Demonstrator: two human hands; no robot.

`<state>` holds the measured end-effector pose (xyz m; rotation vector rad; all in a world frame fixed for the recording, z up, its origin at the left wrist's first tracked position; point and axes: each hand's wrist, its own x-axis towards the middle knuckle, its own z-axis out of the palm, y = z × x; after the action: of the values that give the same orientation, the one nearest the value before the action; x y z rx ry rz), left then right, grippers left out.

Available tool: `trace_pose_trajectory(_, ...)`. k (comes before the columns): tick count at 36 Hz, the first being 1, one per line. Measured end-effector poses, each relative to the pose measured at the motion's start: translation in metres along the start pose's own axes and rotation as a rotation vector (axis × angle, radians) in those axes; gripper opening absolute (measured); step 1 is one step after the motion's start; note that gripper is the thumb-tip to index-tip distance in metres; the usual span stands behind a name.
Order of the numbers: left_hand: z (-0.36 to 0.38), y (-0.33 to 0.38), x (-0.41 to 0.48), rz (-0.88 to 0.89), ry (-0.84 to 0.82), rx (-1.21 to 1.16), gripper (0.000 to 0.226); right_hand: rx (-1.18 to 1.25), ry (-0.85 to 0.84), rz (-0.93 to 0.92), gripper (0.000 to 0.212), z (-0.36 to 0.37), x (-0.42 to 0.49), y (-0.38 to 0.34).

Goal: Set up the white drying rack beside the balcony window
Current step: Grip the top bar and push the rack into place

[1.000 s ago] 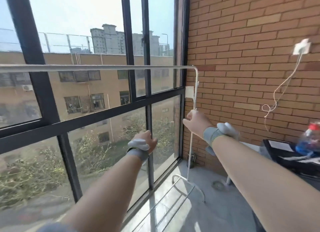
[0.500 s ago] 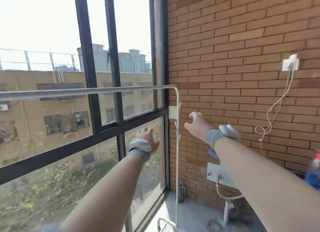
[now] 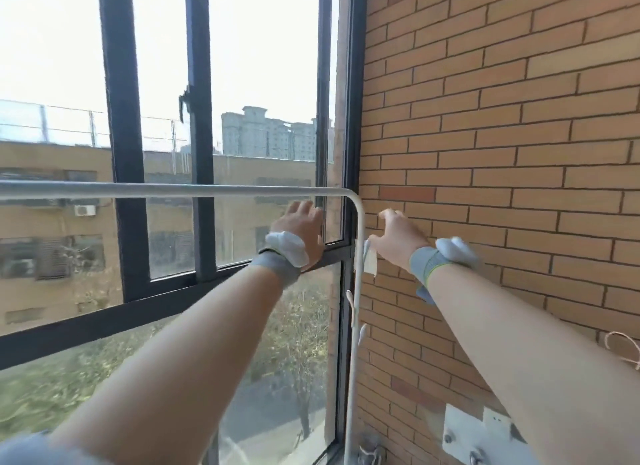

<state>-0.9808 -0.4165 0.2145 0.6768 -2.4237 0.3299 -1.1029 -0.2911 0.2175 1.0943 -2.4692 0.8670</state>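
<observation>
Head: brick wall beside rack upright.

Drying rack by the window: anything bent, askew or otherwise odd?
Nothing stands out. The white drying rack stands upright in the corner, its top rail level; left hand and right hand are open, gripping nothing.

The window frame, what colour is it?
Black window frame, clearest in the head view.

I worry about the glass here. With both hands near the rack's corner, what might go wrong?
1. The drying rack stands close to the window frame; a hard push might knock it against the glass.
2. Neither the left hand nor the right hand is closed on the rack, so it may tip.
</observation>
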Motion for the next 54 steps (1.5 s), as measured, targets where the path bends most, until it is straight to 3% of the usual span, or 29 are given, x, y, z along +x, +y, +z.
trace_pose_trajectory(5,-0.001,-0.003,0.07,0.016,0.104,0.239,0.059,0.022,-0.014,-0.113,0.057,0.011,0.09,0.005)
trace_pose_trajectory(10,-0.005,-0.011,0.095,-0.06,0.076,0.366,0.049,-0.05,0.014,-0.253,0.064,0.017,0.13,-0.008)
trace_pose_trajectory(12,-0.005,-0.018,0.113,-0.111,0.014,0.428,0.036,-0.096,0.011,-0.313,0.06,0.025,0.161,-0.015)
trace_pose_trajectory(18,0.018,-0.044,0.153,-0.074,-0.063,0.43,0.035,-0.272,0.018,-0.44,0.026,0.055,0.217,-0.028)
trace_pose_trajectory(22,0.017,-0.06,0.172,-0.053,-0.114,0.461,0.035,-0.337,0.079,-0.503,0.022,0.064,0.237,-0.034)
trace_pose_trajectory(27,0.029,-0.086,0.173,-0.021,-0.009,0.52,0.043,-0.35,0.15,-0.585,0.018,0.078,0.247,-0.047)
trace_pose_trajectory(32,0.037,-0.101,0.164,-0.029,0.007,0.576,0.04,-0.34,0.173,-0.618,0.013,0.107,0.254,-0.052)
trace_pose_trajectory(47,0.054,-0.13,0.163,-0.038,0.021,0.584,0.038,-0.243,0.193,-0.619,0.023,0.142,0.268,-0.07)
trace_pose_trajectory(54,0.058,-0.126,0.169,-0.094,0.01,0.588,0.039,-0.197,0.111,-0.584,0.026,0.139,0.269,-0.071)
